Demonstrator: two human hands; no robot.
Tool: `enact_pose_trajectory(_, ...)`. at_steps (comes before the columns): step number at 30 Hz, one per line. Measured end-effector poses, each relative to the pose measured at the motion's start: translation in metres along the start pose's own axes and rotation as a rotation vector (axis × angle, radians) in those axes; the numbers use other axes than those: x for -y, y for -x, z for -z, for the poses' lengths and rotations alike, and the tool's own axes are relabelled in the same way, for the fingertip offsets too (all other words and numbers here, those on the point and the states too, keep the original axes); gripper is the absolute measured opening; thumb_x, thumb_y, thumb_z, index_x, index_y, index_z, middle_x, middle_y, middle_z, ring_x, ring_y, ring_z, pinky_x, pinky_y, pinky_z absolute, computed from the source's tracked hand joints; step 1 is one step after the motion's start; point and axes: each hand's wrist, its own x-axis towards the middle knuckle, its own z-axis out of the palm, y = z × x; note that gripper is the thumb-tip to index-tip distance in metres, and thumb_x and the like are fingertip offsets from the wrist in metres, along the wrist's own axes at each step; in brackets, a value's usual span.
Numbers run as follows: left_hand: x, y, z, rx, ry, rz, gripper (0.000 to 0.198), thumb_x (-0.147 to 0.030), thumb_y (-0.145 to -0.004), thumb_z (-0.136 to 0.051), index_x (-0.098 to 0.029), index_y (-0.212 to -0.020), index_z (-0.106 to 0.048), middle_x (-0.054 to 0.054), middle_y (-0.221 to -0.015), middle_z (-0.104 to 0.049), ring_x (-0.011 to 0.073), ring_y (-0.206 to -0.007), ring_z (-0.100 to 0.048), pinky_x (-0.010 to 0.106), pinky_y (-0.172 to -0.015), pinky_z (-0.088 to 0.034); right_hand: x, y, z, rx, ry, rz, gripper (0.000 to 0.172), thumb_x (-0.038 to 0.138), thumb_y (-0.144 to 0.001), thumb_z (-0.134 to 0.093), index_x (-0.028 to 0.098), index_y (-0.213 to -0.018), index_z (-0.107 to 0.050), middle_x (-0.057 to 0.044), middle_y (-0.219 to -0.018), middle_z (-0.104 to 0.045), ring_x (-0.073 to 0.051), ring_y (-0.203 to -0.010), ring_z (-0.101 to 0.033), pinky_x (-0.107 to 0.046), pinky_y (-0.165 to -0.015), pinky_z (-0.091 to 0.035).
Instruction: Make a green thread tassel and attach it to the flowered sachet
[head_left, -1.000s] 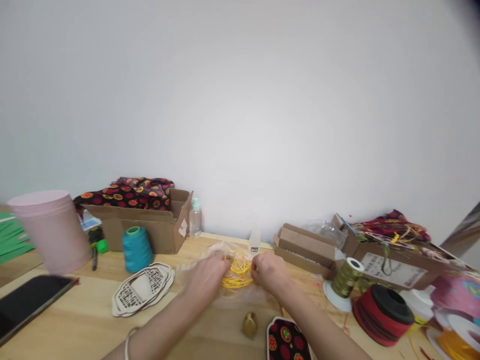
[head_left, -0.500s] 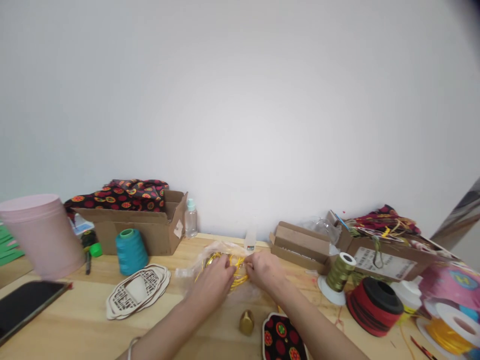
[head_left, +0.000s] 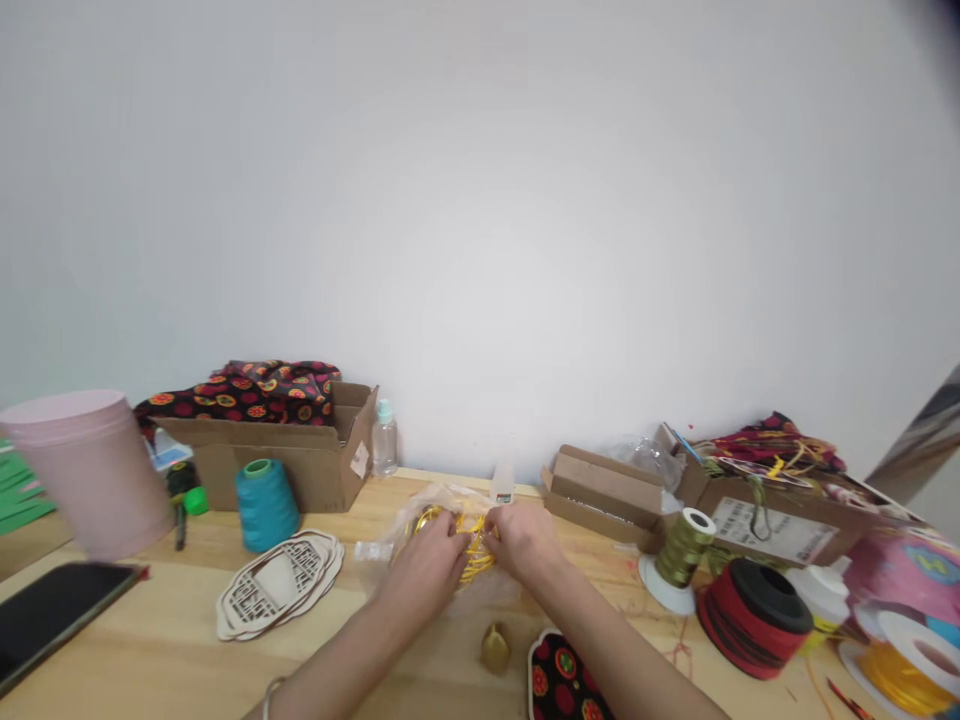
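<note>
Yellow cords [head_left: 475, 565] lie tangled in an opened clear plastic bag [head_left: 397, 510] at the middle of the table. Over the left part of the bundle, my left hand [head_left: 431, 555] has its fingers curled into the cords. Opposite it, my right hand [head_left: 525, 540] pinches at the right side of the same bundle; its fingertips are closed on yellow cord. Closer to me stand a gold-coloured bell-like piece [head_left: 495, 648] and a black panel with red flower print [head_left: 562, 675], partly covered by my right forearm.
Left are a phone [head_left: 67, 610], pink bin [head_left: 90, 480], teal thread cone [head_left: 266, 505], cut-out wooden plates [head_left: 281, 585] and a fabric-filled carton [head_left: 255, 460]. Right are a small box [head_left: 604, 495], olive spool [head_left: 682, 550], red spool [head_left: 754, 615], yellow-cord reel [head_left: 904, 660] and snips [head_left: 847, 697].
The whole view has shifted slightly. Both hands stay at the yellow cords, with only small finger movements.
</note>
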Motion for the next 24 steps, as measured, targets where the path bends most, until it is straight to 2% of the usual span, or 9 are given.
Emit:
enact_pose_trajectory(7,0.000,0.000,-0.001,-0.013,0.020,-0.004,0.026,-0.023,-0.082,-0.035,-0.018,-0.080,-0.060,0.008,-0.086,-0.053,0.0196,-0.077,-0.053,0.029,-0.064,-0.036,0.004,-0.003,-0.004,-0.009,-0.049,-0.020,0.019,0.017,-0.069,-0.050,0.017,-0.072,-0.069,-0.011,-0.075,-0.070,-0.021,-0.072,-0.065,-0.023,-0.058,-0.043)
enact_pose_trajectory(12,0.001,0.002,-0.003,-0.035,0.033,-0.015,0.026,-0.021,-0.082,-0.035,-0.017,-0.078,-0.060,0.008,-0.085,-0.053,0.0195,-0.076,-0.053,0.029,-0.065,-0.037,0.006,-0.003,-0.007,-0.047,-0.167,-0.025,0.017,0.013,-0.065,-0.052,0.014,-0.068,-0.069,-0.013,-0.074,-0.070,-0.023,-0.072,-0.064,-0.027,-0.059,-0.042)
enact_pose_trajectory(16,0.001,0.003,-0.001,-0.064,0.053,-0.026,0.026,-0.020,-0.082,-0.035,-0.017,-0.077,-0.060,0.007,-0.082,-0.053,0.0180,-0.074,-0.053,0.028,-0.064,-0.038,-0.006,-0.003,-0.009,-0.084,-0.367,-0.034,0.013,0.014,-0.063,-0.056,0.017,-0.066,-0.068,-0.008,-0.071,-0.069,-0.020,-0.068,-0.062,-0.025,-0.057,-0.041)
enact_pose_trajectory(20,0.002,0.004,0.005,-0.104,0.084,-0.042,0.026,-0.021,-0.084,-0.033,-0.018,-0.081,-0.059,0.007,-0.089,-0.053,0.0173,-0.079,-0.053,0.028,-0.070,-0.040,-0.026,0.001,-0.002,-0.090,-0.652,-0.031,0.017,0.024,-0.071,-0.053,0.014,-0.073,-0.067,-0.004,-0.070,-0.068,-0.013,-0.061,-0.058,-0.020,-0.052,-0.040)
enact_pose_trajectory(24,-0.006,0.007,0.015,-0.244,0.177,-0.095,0.025,-0.028,-0.084,-0.037,-0.018,-0.096,-0.057,0.007,-0.095,-0.054,0.0193,-0.089,-0.051,0.031,-0.078,-0.039,-0.039,0.021,0.017,-0.070,-0.897,-0.005,0.025,0.028,-0.076,-0.049,0.009,-0.075,-0.065,-0.003,-0.067,-0.065,-0.010,-0.056,-0.054,-0.020,-0.055,-0.040)
